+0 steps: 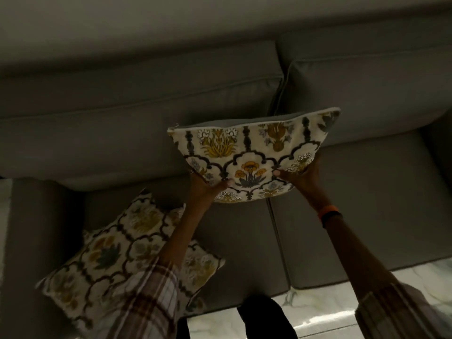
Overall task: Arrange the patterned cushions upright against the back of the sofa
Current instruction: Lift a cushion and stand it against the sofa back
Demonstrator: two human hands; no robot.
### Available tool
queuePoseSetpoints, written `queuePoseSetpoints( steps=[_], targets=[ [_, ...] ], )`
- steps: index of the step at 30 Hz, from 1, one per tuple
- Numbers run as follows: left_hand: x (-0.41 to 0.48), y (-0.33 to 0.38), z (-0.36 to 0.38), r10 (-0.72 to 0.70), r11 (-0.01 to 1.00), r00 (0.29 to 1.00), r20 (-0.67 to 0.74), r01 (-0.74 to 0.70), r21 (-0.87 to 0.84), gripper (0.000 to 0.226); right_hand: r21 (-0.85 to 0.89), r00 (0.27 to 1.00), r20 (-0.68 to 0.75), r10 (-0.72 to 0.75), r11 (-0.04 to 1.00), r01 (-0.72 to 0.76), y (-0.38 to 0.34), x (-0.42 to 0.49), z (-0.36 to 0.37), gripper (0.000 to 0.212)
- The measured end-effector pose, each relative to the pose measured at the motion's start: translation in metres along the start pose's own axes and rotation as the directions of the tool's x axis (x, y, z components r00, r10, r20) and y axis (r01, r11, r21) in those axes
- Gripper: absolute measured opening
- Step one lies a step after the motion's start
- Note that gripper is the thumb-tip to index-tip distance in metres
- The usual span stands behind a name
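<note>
Cushion in hand (254,155), floral-patterned, gripped at its lower edge from both sides: left hand (208,185) clamped on the lower left corner, thumb across the printed face; right hand (297,173) clamped on the lower right, thumb likewise in front. Held roughly upright in the air, over the seam between the two seat cushions and in front of the sofa back (137,113); apparently not yet resting on seat or backrest. Second patterned cushion (117,253) flat on the left seat (234,241) near the armrest (36,241), turned cornerwise, well apart from the backrest, untouched. Judged progress: nothing placed yet; first cushion about to be set against the back, second left to lift and stand up. Dim and blurred throughout. Fingers behind the held cushion hidden. Part of the flat cushion covered by the plaid left sleeve (144,302). No telling whether further cushions lie outside the view.
</note>
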State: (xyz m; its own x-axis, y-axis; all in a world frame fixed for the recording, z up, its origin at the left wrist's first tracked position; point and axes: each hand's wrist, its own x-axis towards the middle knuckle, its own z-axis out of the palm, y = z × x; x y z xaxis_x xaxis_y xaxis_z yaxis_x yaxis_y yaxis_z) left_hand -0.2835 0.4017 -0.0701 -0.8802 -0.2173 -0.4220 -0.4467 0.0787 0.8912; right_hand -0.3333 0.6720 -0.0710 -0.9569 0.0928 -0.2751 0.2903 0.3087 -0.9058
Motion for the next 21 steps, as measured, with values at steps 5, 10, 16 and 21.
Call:
queuePoseSetpoints(
  steps=[5, 10, 16, 21],
  targets=[
    [0.028, -0.036, 0.05, -0.258, 0.965, 0.966, 0.027, 0.256, 0.051, 0.098, 0.032, 0.992, 0.125, 0.033, 0.999, -0.037, 0.07, 0.05, -0.017, 0.137],
    [0.05, -0.066, 0.067, -0.086, 0.994, 0.991, 0.105, 0.092, -0.052, 0.076, 0.015, 0.992, 0.124, 0.023, 1.0, -0.025, 0.094, 0.065, -0.018, 0.13],
    [0.041, -0.058, 0.06, -0.045, 0.999, 0.999, -0.006, 0.045, 0.029, 0.107, -0.066, 0.995, -0.062, 0.074, 0.995, -0.078, 0.102, 0.033, 0.005, 0.123],
    [-0.009, -0.077, 0.027, -0.229, 0.91, 0.96, -0.159, 0.269, 0.315, 0.132, -0.229, 0.92, -0.064, 0.387, 0.891, -0.391, 0.09, -0.049, 0.066, 0.104]
  ],
)
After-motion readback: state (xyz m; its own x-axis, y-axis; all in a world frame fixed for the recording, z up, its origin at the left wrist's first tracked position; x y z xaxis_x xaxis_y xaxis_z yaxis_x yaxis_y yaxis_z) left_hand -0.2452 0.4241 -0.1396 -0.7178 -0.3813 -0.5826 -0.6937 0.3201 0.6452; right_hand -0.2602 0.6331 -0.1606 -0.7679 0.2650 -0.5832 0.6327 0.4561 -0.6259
